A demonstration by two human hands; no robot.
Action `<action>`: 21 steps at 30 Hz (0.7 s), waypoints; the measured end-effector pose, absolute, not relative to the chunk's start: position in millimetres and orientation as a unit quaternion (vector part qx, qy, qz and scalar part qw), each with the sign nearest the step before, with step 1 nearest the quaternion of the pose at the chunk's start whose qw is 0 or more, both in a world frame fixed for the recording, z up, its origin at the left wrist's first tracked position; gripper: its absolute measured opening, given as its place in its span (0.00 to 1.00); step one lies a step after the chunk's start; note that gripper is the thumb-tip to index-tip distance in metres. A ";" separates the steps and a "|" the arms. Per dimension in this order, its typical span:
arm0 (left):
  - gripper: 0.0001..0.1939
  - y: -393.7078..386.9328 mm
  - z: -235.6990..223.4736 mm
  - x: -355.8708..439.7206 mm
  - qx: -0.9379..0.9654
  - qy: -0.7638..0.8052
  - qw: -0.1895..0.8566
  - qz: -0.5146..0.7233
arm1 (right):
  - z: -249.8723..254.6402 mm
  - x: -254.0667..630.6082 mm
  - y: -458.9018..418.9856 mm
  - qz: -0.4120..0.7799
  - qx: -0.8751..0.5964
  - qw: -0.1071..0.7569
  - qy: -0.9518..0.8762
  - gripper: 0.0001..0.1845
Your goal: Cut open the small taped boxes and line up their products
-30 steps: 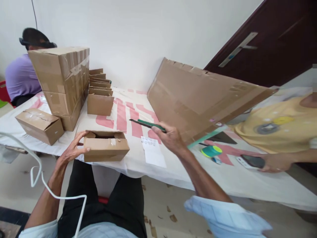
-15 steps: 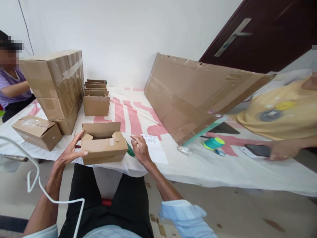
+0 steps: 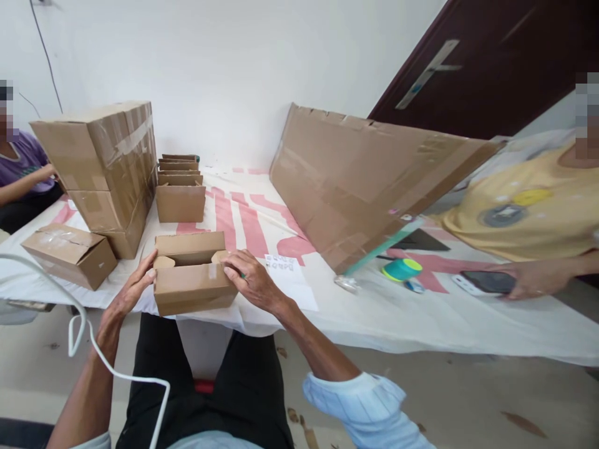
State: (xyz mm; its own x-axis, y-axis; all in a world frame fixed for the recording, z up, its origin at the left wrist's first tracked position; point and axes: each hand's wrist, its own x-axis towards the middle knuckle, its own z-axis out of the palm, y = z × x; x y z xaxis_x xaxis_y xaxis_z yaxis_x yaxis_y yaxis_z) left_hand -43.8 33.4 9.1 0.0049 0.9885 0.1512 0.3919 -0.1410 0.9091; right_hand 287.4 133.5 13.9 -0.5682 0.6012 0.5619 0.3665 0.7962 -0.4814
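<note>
Against the left hand point(image 3: 130, 292) sits an open box point(image 3: 194, 288).

Box point(image 3: 194, 293): inside bottom hidden. Right flap point(image 3: 218, 257): partly covered by right hand point(image 3: 253, 280). Green object point(image 3: 243, 275): mostly hidden by same hand. Paper point(image 3: 297, 292): marks point(image 3: 279, 264) illegibly small. Door point(image 3: 515, 62): cut off top, right.

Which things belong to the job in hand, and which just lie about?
Seemingly part of the job:
open cardboard box
left hand, at its left end
right hand, at its right flap

Seemingly lying about:
printed paper sheet
teal-and-lime cylinder
floor scraps
</note>
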 end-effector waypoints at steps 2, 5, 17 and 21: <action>0.45 32.5 11.2 -41.1 0.614 0.559 0.351 0.433 | 16.8 290.2 128.5 0.175 -0.284 0.379 -0.863 0.11; 0.46 29.3 16.1 -36.4 0.609 0.565 0.354 0.431 | 20.2 292.8 122.4 0.201 -0.286 0.386 -0.854 0.10; 0.43 29.2 11.8 -36.3 0.599 0.569 0.353 0.439 | 28.5 290.8 123.1 0.319 -0.324 0.376 -0.808 0.09; 0.49 40.1 1.7 -40.6 0.615 0.564 0.330 0.441 | 31.8 292.6 120.1 0.331 -0.323 0.380 -0.801 0.10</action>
